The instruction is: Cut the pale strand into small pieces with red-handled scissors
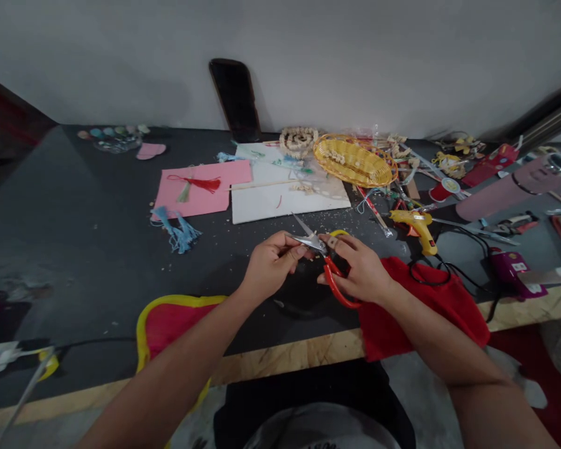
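Observation:
My right hand grips a pair of scissors with red handles, its blades spread and pointing up and left. A small beige piece shows at the fingers of that hand. Close by on the left, my left hand is closed in a pinch right beside the blades. Whatever lies between its thumb and finger is too small to name. Just behind the right fingers a yellow curved edge shows; what it belongs to is hidden.
A white board and pink sheet with tassels lie beyond my hands. Further right are a yellow wicker basket, a yellow glue gun, red cloth and a pink bottle. A phone leans on the wall.

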Demonstrator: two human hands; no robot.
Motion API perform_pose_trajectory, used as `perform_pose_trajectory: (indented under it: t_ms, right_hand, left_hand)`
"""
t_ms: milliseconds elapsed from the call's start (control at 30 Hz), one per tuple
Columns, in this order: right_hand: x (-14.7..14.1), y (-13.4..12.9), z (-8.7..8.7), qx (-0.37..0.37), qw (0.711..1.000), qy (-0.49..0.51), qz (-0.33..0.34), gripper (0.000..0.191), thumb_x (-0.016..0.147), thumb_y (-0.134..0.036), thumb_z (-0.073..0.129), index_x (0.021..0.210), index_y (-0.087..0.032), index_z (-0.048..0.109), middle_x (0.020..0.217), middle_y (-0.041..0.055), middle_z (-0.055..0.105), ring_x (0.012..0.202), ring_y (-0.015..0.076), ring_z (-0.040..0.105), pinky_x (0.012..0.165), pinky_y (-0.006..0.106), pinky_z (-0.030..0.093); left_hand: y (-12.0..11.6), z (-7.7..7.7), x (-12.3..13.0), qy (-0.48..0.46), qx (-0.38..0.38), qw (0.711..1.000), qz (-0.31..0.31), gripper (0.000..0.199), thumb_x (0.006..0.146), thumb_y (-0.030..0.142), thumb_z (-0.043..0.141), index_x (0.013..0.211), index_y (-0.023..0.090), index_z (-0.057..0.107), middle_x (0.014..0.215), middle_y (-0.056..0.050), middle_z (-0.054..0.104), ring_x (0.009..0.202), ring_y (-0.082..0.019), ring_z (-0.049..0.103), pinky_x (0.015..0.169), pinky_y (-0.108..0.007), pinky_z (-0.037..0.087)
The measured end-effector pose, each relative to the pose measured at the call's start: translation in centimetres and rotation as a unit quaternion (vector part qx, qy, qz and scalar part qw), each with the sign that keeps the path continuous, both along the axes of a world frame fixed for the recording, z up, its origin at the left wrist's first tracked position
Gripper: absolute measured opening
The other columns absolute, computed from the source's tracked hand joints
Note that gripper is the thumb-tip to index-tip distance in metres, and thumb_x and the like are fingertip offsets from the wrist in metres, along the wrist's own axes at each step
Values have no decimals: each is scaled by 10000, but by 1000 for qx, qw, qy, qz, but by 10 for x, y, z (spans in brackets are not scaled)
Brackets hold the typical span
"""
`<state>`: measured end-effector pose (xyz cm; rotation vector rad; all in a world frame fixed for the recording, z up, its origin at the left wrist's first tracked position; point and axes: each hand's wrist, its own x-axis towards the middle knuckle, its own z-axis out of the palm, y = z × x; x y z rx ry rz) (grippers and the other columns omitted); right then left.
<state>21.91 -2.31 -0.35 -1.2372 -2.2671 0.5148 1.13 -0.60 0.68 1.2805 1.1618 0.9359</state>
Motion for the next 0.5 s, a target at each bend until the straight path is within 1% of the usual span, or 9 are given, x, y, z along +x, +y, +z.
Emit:
perform_pose_trajectory:
  t_ms: [100,267,400,500]
  right_hand:
    - [2,1,1,-10,1000,-15,4,711,791,-562,654,1379,-212,461,1237,133,586,1169,284,544,990,465,495]
    - [5,4,0,-8,999,-28,33,751,753,-568,689,1370,-203,465,1231,129,588,1177,299,505,1042,512,436]
    - [6,5,-2,10,998,-15,53,716,782,-554,670,1363,-185,470,1223,139,596,1149,289,519,1031,498,448]
    - [5,4,-1,22,998,0,63,690,817,-542,638,1374,-174,461,1207,142,608,1126,273,546,990,457,490]
  left_hand:
    - [0,4,-1,-9,-7,1000,-21,144,761,274,649,738,141,600,690,-54,720,435,-59,430,437,-199,341]
    - [1,2,-3,-85,-67,992,-57,203,722,308,691,709,145,572,670,-74,726,406,-50,386,412,-194,291]
    - [3,-1,-5,-128,-115,982,-76,244,689,308,732,728,135,565,644,-76,717,396,-45,381,412,-195,278]
    - [3,-2,-5,-141,-127,978,-84,256,689,313,738,715,137,554,635,-72,712,382,-35,363,403,-188,253]
